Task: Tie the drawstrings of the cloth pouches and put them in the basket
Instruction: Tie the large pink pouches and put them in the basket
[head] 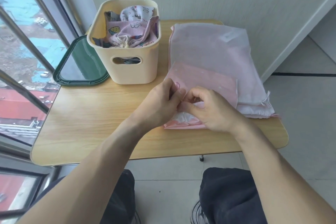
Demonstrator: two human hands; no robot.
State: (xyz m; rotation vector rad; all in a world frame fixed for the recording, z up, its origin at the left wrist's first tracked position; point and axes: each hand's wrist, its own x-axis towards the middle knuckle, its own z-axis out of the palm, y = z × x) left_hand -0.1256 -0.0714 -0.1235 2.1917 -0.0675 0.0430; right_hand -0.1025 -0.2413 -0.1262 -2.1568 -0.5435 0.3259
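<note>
cream basket (133, 71), pink pouch (205, 76) on a light wood table (94, 118), pale pink bag (209, 45) under it, dark green lid (80, 63), cartoon-print pouches (134, 29) inside the basket.

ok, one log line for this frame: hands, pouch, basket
left hand: pinching pink pouch mouth | right hand: pinching same mouth | basket: holds tied pouches | stage: tying, pouch on table

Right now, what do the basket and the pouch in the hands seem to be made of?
The basket looks like matte cream plastic: smooth moulded walls, a rounded rim and a cut-out handle. The pink pouch both hands work on seems thin woven cloth, since it gathers into soft folds at its mouth.
</note>
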